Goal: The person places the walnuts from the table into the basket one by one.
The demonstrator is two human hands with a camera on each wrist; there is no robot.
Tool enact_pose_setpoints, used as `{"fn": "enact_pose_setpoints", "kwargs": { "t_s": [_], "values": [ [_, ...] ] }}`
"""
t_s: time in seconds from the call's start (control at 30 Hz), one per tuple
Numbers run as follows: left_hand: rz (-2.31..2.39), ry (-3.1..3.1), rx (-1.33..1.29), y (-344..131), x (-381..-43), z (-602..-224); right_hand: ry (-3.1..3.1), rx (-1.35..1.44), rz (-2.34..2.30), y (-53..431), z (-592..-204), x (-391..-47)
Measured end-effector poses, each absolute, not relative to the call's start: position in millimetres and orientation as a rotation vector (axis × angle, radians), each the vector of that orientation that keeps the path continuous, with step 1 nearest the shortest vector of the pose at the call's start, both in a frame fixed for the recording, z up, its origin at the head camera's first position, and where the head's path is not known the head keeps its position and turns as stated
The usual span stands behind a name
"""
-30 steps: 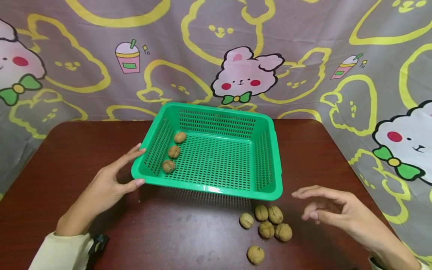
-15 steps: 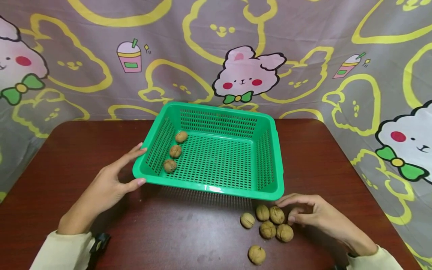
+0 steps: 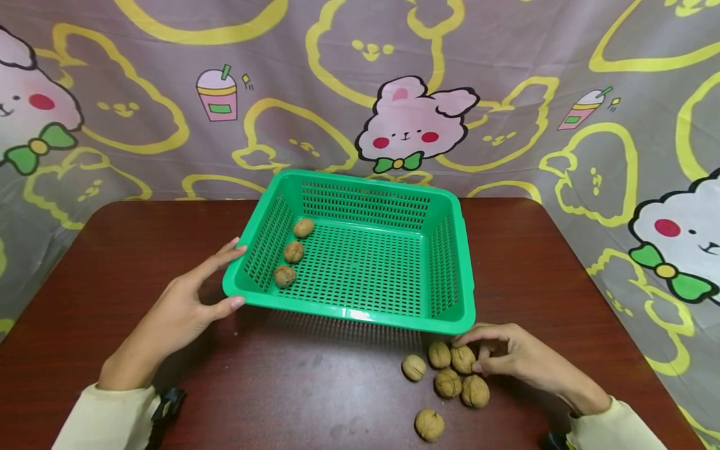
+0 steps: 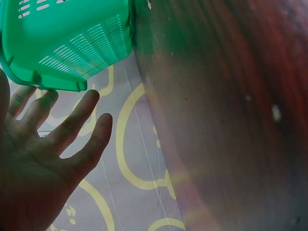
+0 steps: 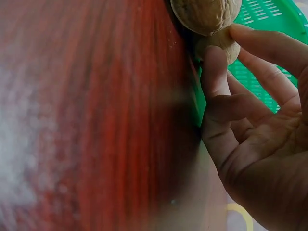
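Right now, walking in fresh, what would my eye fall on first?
Probably the bright green basket on the dark red table, three walnuts lined up along its left side, the left hand touching its rim. Next, six walnuts near its front right corner, one pinched by the right hand. Behind hangs a cartoon-rabbit cloth.

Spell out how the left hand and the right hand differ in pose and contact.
The left hand touches the green basket at its rim; the right hand pinches a walnut.
The left hand's thumb and index finger are spread wide; the right hand's are close together, with the walnut between them.
Both are bare and emerge from pale sleeves.
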State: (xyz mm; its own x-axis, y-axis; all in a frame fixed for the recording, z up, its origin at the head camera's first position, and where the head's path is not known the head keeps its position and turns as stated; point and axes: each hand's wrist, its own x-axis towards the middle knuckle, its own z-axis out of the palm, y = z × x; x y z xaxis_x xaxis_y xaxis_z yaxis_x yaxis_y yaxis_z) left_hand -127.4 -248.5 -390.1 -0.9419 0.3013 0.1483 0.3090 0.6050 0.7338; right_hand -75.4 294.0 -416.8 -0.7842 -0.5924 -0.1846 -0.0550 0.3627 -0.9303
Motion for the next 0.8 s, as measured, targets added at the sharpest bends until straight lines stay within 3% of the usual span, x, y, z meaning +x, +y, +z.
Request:
{"fn": "enact_pose_setpoints", "kwargs": {
  "t_s": [0.43, 0.8],
  "values": [
    [-1.279, -2.815, -0.518, -248, -128, -389, 2.138, -0.558, -1.453, 303, -415, -72],
    [-1.279, -2.806, -0.516, -247, -128, -389, 2.237, -0.463, -1.599, 322, -379, -79]
  ]
}}
